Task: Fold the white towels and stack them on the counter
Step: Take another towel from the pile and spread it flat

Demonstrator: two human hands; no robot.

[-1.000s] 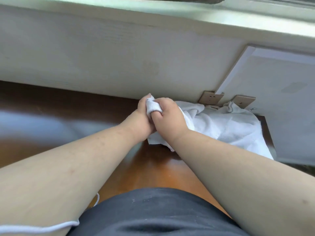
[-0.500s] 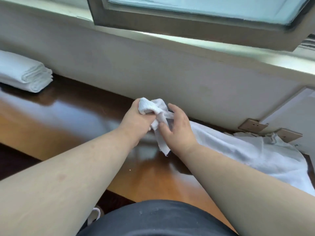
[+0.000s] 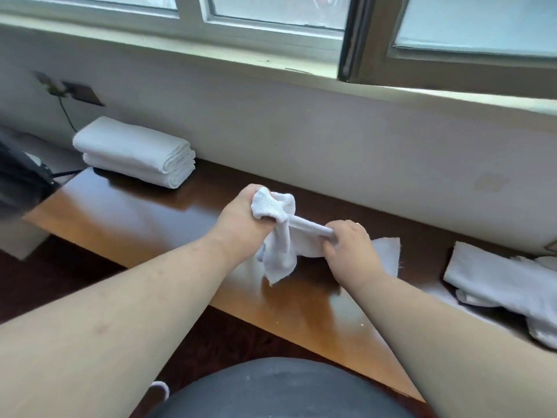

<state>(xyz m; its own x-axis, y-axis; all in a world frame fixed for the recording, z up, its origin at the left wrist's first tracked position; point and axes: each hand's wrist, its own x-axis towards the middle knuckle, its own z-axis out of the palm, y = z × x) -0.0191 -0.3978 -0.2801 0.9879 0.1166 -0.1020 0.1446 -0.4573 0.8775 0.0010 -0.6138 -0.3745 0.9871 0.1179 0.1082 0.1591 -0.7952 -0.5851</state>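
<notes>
Heads up, you've got the crumpled white cotton towel (image 3: 278, 236) bunched up between both hands just above the glossy brown wooden surface (image 3: 144, 224). Your left hand (image 3: 241, 218) has its fingers clamped round a wad of one corner, and your right hand (image 3: 346, 245) has its fingers pinched on a rolled-up edge just to the right of that. Below your left fingers a loose flap hangs down, and I can't tell if its tip touches the surface. Past your right fingers, more of the cloth lies flat.

What I'd worry about: you're holding a twisted rope of edge, not a clean corner. Pull your hands apart like this and the twist probably stays in, so the fold comes out lumpy. The wad in your left fingers could also slip, since it's a fistful, not a pinch.

Also, the messy heap of unfolded white towels (image 3: 506, 285) is off to the right of your right fingers, near the front edge, so a dragging tail could tug it off. The neat stack of folded white towels (image 3: 135, 152) sits well clear, far left of your left fingers.
</notes>
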